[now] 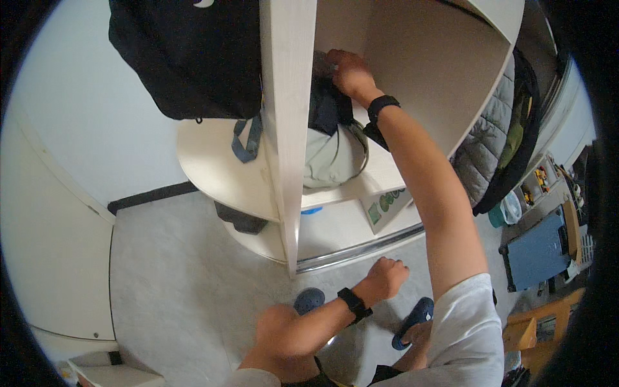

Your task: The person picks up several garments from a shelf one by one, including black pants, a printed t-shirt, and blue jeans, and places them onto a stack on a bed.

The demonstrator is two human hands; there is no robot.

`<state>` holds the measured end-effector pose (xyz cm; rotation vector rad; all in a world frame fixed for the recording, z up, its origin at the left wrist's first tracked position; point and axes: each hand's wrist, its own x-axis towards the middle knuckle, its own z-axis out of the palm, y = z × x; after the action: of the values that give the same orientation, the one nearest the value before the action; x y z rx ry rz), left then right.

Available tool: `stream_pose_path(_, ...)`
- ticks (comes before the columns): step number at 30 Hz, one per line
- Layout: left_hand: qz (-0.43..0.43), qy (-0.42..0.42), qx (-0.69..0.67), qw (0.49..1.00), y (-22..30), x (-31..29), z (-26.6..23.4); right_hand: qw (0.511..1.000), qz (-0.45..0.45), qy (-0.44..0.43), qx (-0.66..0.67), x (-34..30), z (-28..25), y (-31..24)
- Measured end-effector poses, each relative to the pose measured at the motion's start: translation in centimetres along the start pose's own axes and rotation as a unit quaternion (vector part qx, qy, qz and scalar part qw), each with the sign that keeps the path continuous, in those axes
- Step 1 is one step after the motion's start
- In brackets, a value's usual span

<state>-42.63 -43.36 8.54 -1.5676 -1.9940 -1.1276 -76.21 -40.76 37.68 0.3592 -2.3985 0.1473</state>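
Note:
My right hand (353, 72) reaches into an open cabinet compartment, its fingers bent against a dark grey cloth item (322, 66) on top of a pile. The cabinet's upright panel partly hides that item. Below it lies a black cloth item (329, 108), and under that a pale grey-green fabric bag or hat (332, 158) with a dark edge. My left hand (385, 278) hangs low in front of the cabinet, fingers curled in, with nothing visible in it. Each wrist wears a black band.
Left of the upright panel (290, 129) hangs a black bag (193, 58) above a rounded shelf (213, 161) with a blue-grey strap (247, 140). A grey quilted jacket (487, 148) hangs at the right. A blue folding item (535, 251) and a wooden chair (545, 322) stand farther right.

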Motion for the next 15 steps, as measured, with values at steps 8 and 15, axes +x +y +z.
stream_pose_path(8, -0.021, 0.088, -0.018, 0.996, -1.8, -0.7, 1.2, 0.994, -0.068, -0.057, -0.070, 3.6, 4.7, 0.4)
stream_pose_path(15, -0.004, 0.083, -0.018, 0.996, -3.1, -1.0, 2.7, 0.996, -0.030, -0.079, 0.034, 3.0, 5.2, 1.1)
